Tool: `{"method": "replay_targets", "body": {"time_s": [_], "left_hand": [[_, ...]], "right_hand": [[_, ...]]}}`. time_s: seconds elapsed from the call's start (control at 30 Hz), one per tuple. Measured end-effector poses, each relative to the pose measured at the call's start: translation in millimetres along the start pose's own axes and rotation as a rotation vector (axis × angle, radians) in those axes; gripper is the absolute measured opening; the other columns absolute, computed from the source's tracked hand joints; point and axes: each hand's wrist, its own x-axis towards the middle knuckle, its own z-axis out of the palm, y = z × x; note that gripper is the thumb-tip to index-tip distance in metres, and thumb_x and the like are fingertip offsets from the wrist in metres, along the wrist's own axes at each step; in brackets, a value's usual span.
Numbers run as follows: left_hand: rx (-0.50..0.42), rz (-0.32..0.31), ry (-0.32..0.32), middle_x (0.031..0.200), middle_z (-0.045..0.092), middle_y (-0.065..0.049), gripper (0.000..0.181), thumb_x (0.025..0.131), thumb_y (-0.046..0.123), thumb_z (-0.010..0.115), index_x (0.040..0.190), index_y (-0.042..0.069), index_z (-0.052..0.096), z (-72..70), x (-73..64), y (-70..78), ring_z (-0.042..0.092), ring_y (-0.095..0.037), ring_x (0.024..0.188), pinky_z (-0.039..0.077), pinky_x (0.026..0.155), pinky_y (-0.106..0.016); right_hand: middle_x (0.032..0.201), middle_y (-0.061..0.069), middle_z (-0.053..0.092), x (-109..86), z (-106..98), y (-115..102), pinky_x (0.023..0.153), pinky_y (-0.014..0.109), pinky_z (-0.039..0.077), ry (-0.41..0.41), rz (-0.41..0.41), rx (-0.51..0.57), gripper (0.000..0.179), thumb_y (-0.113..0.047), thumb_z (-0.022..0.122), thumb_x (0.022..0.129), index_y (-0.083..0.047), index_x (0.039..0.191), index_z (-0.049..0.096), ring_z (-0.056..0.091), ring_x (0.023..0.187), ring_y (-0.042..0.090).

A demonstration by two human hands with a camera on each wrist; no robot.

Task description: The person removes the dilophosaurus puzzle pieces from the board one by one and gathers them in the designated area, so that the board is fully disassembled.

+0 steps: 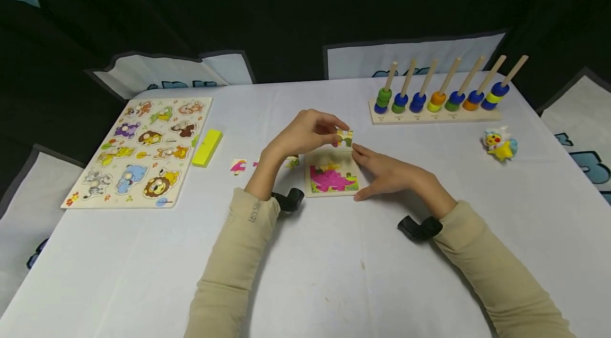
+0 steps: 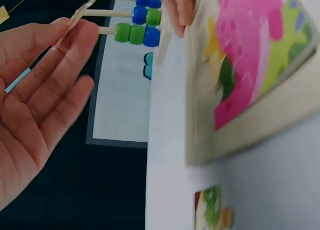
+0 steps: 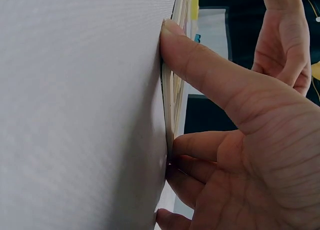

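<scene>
In the head view, my left hand (image 1: 310,131) pinches a small puzzle piece (image 1: 345,138) between thumb and fingers, above the far edge of a wooden puzzle board (image 1: 331,194). The left wrist view shows that piece edge-on at the fingertips. A pink dinosaur picture (image 1: 331,179) fills the near part of the board, with pale wood bare behind it. Along the board's right edge, my right hand (image 1: 393,171) rests with thumb at the near corner and fingers toward the far corner. Its thumb (image 3: 192,52) touches the edge in the right wrist view.
Loose puzzle pieces, among them a pink one (image 1: 238,166) and a green one (image 1: 292,161), lie left of the board. Farther left are a yellow block (image 1: 207,148) and a large animal board (image 1: 143,155). A bead-peg stand (image 1: 429,117) and a yellow figurine (image 1: 499,144) stand back right.
</scene>
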Motion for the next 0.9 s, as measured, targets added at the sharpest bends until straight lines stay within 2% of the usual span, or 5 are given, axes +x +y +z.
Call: {"method": "replay_targets", "body": {"time_s": [0.2, 0.37, 0.6, 0.77, 0.9], "left_hand": [[0.001, -0.025, 0.042, 0.103, 0.068, -0.011, 0.025, 0.089, 0.005, 0.064, 0.113, 0.006, 0.067, -9.2, -11.7, 2.0, 0.07, -0.027, 0.091, 0.051, 0.086, -0.032], [0.026, -0.06, 0.058, 0.099, 0.068, -0.009, 0.021, 0.086, 0.006, 0.067, 0.107, 0.006, 0.068, -14.8, -24.8, 1.8, 0.07, -0.028, 0.088, 0.049, 0.073, -0.028], [0.118, -0.091, 0.074, 0.086, 0.071, -0.006, 0.013, 0.084, 0.01, 0.072, 0.096, 0.006, 0.069, -26.8, -49.5, 1.5, 0.064, -0.023, 0.077, 0.047, 0.073, -0.03], [0.078, -0.136, 0.068, 0.084, 0.071, -0.005, 0.012, 0.082, 0.01, 0.074, 0.092, 0.007, 0.068, -32.1, -65.6, -6.2, 0.065, -0.028, 0.077, 0.044, 0.073, -0.031], [0.038, -0.182, 0.019, 0.081, 0.072, -0.005, 0.012, 0.08, 0.007, 0.074, 0.09, 0.006, 0.067, -32.5, -72.9, -13.6, 0.067, -0.031, 0.079, 0.046, 0.07, -0.031]], "right_hand": [[0.161, 0.02, 0.003, 0.7, 1.7, -0.2, 0.117, 0.052, 0.016, 0.005, 0.019, -0.02, 0.104, -0.04, 0.076, 0.079, 0.006, 0.149, 0.015, 0.008, 0.148, 0.038], [0.16, 0.021, 0.004, 1.8, 2.6, 0.4, 0.117, 0.053, 0.017, 0.013, 0.013, -0.02, 0.104, -0.041, 0.076, 0.079, 0.007, 0.149, 0.016, 0.009, 0.148, 0.038], [0.161, 0.021, 0.005, 3.2, 4.4, -1.7, 0.117, 0.052, 0.017, 0.022, 0.004, -0.013, 0.104, -0.04, 0.077, 0.078, 0.007, 0.149, 0.017, 0.009, 0.148, 0.038], [0.16, 0.021, 0.004, 3.6, 5.1, -2.5, 0.117, 0.052, 0.017, 0.024, 0.004, -0.015, 0.104, -0.039, 0.077, 0.078, 0.008, 0.149, 0.017, 0.009, 0.148, 0.038], [0.161, 0.021, 0.004, 2.6, 5.0, -2.1, 0.117, 0.052, 0.018, 0.025, 0.02, -0.018, 0.105, -0.039, 0.078, 0.078, 0.007, 0.149, 0.017, 0.009, 0.148, 0.038]]}}
